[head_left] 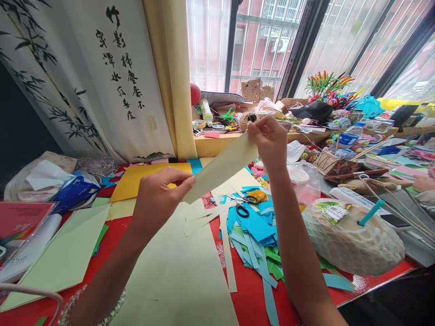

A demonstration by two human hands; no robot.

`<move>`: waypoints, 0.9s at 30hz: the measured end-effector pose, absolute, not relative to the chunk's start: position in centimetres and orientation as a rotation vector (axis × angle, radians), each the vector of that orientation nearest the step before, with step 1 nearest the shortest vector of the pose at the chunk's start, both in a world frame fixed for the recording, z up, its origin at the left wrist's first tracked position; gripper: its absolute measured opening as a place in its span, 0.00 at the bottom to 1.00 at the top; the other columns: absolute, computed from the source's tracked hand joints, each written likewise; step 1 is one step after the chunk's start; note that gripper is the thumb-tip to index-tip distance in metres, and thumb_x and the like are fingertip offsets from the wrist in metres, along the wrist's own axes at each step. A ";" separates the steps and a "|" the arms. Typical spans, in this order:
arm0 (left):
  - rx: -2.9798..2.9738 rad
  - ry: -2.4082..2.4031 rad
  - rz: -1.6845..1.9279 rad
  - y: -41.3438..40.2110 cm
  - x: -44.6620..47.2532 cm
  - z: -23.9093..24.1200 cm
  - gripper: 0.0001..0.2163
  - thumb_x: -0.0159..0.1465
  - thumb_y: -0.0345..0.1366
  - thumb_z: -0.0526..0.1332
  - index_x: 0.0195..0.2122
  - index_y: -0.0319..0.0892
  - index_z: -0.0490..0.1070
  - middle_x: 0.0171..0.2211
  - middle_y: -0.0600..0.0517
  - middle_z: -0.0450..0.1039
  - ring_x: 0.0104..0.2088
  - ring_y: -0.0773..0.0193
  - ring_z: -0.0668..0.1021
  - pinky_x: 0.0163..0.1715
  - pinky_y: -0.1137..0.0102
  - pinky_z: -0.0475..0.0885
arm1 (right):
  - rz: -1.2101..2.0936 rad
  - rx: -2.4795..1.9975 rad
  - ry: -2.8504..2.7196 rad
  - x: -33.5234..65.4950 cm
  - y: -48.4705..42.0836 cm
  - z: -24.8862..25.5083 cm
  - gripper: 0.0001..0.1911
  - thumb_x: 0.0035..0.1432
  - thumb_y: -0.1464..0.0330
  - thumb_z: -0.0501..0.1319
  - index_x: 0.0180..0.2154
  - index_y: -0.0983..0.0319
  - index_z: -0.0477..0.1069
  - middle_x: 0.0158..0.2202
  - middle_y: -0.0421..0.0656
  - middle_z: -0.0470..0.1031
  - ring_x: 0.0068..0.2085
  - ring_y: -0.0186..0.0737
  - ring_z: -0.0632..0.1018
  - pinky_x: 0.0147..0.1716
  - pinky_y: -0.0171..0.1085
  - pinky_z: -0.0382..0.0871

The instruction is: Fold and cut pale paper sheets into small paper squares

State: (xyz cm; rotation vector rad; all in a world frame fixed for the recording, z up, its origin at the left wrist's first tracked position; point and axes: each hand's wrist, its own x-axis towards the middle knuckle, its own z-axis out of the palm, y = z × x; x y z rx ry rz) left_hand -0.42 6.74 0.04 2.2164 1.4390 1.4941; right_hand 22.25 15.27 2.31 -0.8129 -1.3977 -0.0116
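Between my hands a pale cream strip of paper point(222, 167) is held up at a slant above the table. My left hand point(163, 190) pinches its lower left end between thumb and fingers. At the upper right end, my right hand point(270, 140) grips the strip in the same way. Below lies a large pale green sheet of paper point(170, 271), with thin cream offcuts point(227, 253) along its right side. A pair of scissors with black handles point(243, 209) rests on a heap of blue and green paper scraps point(258, 231).
A netted coconut with a teal straw point(353, 235) stands at the right. Stacked sheets point(64, 244) and a blue tissue pack point(76, 192) lie on the left. Craft supplies crowd the windowsill, including a black cap point(311, 111). Another person's hand point(424, 182) shows at the right edge.
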 end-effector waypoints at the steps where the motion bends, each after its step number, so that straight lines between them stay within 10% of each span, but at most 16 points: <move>1: 2.261 1.440 1.501 6.8 -0.4 0.1 0.06 0.57 0.37 0.61 0.25 0.45 0.77 0.27 0.55 0.78 0.28 0.63 0.77 0.29 0.70 0.69 | -0.027 -0.824 -1.369 22.8 15.5 2.3 0.14 0.56 0.62 0.59 0.23 0.59 0.59 0.21 0.33 0.62 0.23 0.30 0.64 0.24 0.34 0.57; 9: 2.527 1.627 1.618 9.5 -4.4 -0.9 0.09 0.56 0.37 0.60 0.21 0.45 0.76 0.24 0.53 0.77 0.29 0.60 0.77 0.32 0.68 0.70 | -0.111 -0.820 -1.125 27.6 13.8 3.7 0.14 0.53 0.63 0.62 0.23 0.58 0.59 0.21 0.34 0.58 0.22 0.31 0.61 0.24 0.35 0.54; 19: 2.085 1.499 1.453 7.9 -2.1 1.5 0.16 0.62 0.47 0.56 0.44 0.46 0.76 0.45 0.53 0.78 0.47 0.58 0.77 0.49 0.67 0.69 | 0.290 -0.821 -1.741 18.8 10.0 4.0 0.13 0.54 0.63 0.63 0.24 0.61 0.64 0.22 0.36 0.66 0.25 0.29 0.66 0.25 0.33 0.57; 27: 2.117 1.386 1.462 6.1 -1.0 1.4 0.12 0.61 0.45 0.58 0.40 0.48 0.78 0.36 0.55 0.79 0.36 0.61 0.78 0.41 0.69 0.71 | 0.368 -0.821 -1.872 14.0 8.4 2.7 0.13 0.60 0.63 0.57 0.26 0.60 0.59 0.23 0.35 0.68 0.25 0.30 0.66 0.25 0.32 0.55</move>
